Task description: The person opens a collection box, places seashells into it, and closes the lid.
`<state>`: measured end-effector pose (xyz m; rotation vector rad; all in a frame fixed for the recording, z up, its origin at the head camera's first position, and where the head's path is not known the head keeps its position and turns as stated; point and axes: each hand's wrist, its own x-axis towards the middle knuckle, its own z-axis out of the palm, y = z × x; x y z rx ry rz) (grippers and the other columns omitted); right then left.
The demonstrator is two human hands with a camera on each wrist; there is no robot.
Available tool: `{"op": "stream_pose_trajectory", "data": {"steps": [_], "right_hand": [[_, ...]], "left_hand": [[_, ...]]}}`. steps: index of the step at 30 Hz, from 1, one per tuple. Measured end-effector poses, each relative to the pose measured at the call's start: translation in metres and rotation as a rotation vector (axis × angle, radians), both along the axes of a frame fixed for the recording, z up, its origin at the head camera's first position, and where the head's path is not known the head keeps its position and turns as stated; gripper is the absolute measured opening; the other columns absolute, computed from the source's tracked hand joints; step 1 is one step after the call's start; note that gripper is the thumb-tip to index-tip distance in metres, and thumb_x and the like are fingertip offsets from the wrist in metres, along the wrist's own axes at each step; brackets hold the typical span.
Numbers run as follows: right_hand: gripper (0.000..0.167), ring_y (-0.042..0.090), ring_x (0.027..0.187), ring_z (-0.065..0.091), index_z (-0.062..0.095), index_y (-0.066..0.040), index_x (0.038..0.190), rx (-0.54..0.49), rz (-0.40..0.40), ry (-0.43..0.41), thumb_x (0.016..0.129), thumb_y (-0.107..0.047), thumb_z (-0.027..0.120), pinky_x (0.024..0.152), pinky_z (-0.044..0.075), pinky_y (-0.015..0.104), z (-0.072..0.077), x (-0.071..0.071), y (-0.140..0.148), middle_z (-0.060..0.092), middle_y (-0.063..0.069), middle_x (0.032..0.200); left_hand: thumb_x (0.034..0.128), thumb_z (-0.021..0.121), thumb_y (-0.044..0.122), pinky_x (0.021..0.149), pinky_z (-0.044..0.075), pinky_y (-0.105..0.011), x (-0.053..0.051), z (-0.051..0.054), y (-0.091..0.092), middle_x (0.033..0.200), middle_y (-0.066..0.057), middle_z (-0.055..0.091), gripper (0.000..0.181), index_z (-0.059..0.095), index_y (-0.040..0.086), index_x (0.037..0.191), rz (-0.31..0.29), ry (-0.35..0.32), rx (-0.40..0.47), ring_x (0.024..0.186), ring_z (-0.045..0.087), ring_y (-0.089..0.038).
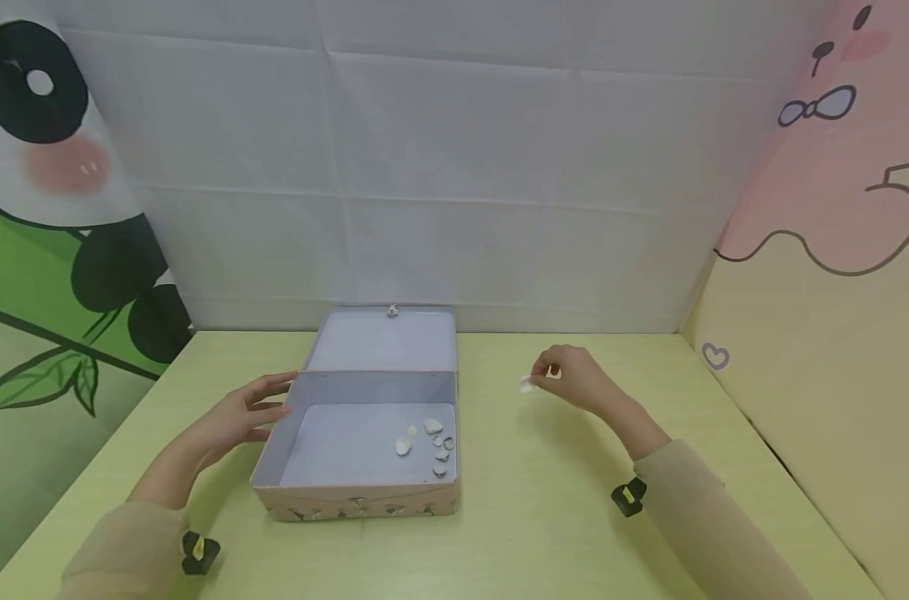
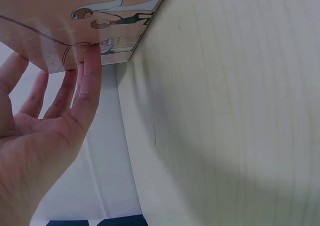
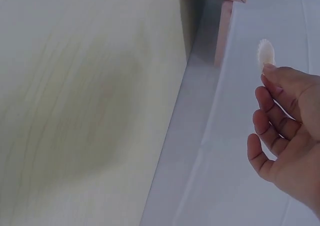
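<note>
A pink metal box (image 1: 357, 502) with its hinged lid (image 1: 382, 340) raised stands on the table. Several small whitish shells (image 1: 403, 447) and a ring-like piece (image 1: 448, 443) lie inside, mostly toward the right. My left hand (image 1: 232, 421) touches the box's left side with extended fingertips; in the left wrist view those fingers (image 2: 90, 88) rest against the printed pink wall. To the right of the box, my right hand (image 1: 574, 379) is raised above the table and pinches a white seashell (image 3: 266, 51) with a ribbed edge between thumb and index finger.
The pale wooden table (image 1: 544, 517) reaches back to a white cloth backdrop (image 1: 454, 167). Cartoon-printed panels stand on both sides, a green one (image 1: 27, 275) at left and a pink and cream one (image 1: 821, 333) at right.
</note>
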<state>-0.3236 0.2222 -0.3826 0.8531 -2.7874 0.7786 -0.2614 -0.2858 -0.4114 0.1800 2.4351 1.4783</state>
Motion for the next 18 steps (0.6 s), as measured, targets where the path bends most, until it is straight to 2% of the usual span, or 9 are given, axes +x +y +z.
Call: {"op": "stream_pose_trajectory", "data": {"steps": [8, 15, 18], "right_hand": [[0.008, 0.014, 0.077, 0.052, 0.070, -0.014, 0.082, -0.052, 0.041, 0.034, 0.084, -0.021, 0.072, 0.070, 0.044, 0.029, 0.013, 0.015, -0.022, 0.064, -0.008, 0.078], [0.009, 0.022, 0.080, 0.057, 0.069, -0.014, 0.082, -0.081, 0.071, 0.059, 0.083, -0.022, 0.073, 0.072, 0.045, 0.030, 0.021, 0.029, -0.040, 0.063, -0.007, 0.079], [0.008, 0.020, 0.079, 0.057, 0.069, -0.014, 0.082, -0.092, 0.078, 0.076, 0.082, -0.020, 0.074, 0.072, 0.046, 0.029, 0.023, 0.035, -0.047, 0.063, -0.008, 0.079]], "left_hand": [[0.0932, 0.059, 0.030, 0.092, 0.048, -0.050, 0.001, 0.001, 0.001, 0.153, -0.022, 0.019, 0.073, 0.018, 0.015, 0.151, 0.007, -0.002, 0.003, 0.135, 0.029, -0.046], [0.0940, 0.058, 0.030, 0.092, 0.048, -0.050, 0.001, 0.002, 0.001, 0.153, -0.022, 0.018, 0.072, 0.017, 0.015, 0.151, 0.007, -0.005, -0.008, 0.134, 0.029, -0.046], [0.0939, 0.058, 0.030, 0.092, 0.048, -0.050, 0.001, 0.002, 0.000, 0.154, -0.022, 0.018, 0.072, 0.017, 0.015, 0.151, 0.007, -0.008, -0.006, 0.135, 0.028, -0.046]]}}
